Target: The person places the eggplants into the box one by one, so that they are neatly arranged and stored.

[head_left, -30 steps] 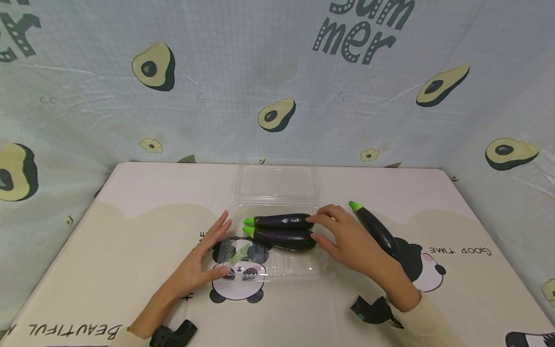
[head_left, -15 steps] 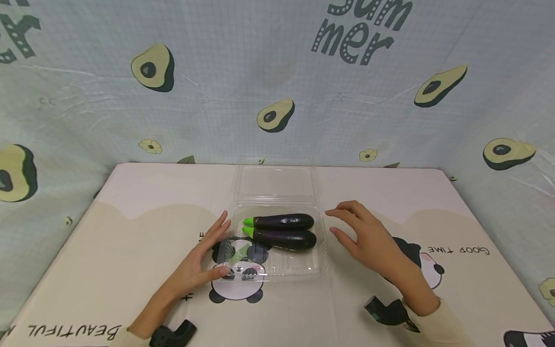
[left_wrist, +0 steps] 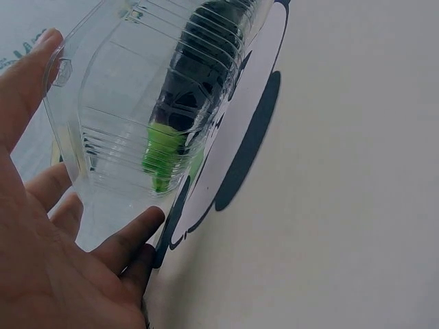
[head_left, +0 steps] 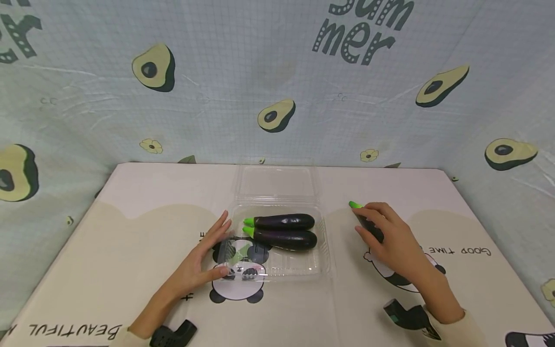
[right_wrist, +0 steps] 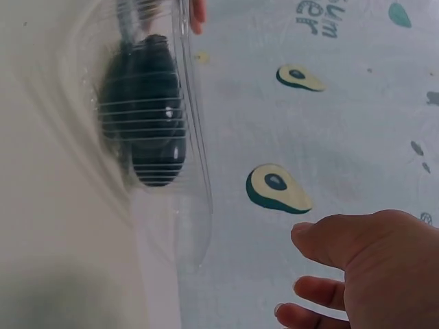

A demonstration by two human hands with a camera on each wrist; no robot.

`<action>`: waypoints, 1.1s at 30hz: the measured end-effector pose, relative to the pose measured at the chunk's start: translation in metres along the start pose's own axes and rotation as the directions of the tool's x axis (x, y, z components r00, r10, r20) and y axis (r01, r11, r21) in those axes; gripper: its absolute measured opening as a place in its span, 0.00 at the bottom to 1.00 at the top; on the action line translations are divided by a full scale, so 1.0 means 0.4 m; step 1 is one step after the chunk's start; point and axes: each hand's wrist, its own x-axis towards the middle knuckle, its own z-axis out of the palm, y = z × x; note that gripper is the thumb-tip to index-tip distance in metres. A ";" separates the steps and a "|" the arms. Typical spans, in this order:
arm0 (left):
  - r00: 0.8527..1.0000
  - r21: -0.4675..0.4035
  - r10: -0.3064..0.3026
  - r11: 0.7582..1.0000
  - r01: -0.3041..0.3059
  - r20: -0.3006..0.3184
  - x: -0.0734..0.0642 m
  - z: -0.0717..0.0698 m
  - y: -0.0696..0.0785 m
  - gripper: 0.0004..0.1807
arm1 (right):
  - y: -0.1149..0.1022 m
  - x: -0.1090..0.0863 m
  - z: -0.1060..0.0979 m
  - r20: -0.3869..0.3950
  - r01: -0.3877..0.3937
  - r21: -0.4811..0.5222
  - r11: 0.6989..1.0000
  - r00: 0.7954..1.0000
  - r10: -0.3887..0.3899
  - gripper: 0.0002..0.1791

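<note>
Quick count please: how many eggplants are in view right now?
3: the far eggplant and the near eggplant lie side by side in the clear container; the third eggplant, outside it, is partly hidden by the right hand.

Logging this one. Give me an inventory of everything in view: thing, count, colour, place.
Box: 1, clear, mid-table
Lid: 1, clear, open at the box's far edge
Boxed eggplants: 2, dark purple with green tips, side by side in the box
Loose eggplant: 1, same colours, right of the box, partly covered
Table: 1, cream and pale pink, printed with pandas and lettering
Backdrop: 1, pale blue-grey, avocado prints, behind the table
Black devices: 2, black, low left and low right
Sleeves: 2, cream, near edge
Left grip: 1, bare, against the box's left side
Right grip: 1, bare, over the loose eggplant; contact unclear
</note>
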 end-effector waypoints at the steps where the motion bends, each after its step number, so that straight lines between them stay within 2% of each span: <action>1: 1.000 -0.001 0.000 1.000 0.000 0.000 0.000 0.000 0.000 0.49 | 0.005 -0.004 -0.002 -0.003 0.000 -0.003 1.000 1.000 0.000 0.26; 10: 1.000 0.002 0.000 1.000 0.000 0.003 0.002 -0.001 -0.001 0.48 | 0.039 -0.040 -0.017 -0.028 0.002 -0.029 1.000 1.000 -0.003 0.29; 33: 1.000 0.005 -0.003 1.000 0.003 0.001 0.000 -0.001 -0.002 0.48 | 0.098 -0.107 -0.011 -0.075 -0.082 -0.016 0.996 0.994 0.081 0.31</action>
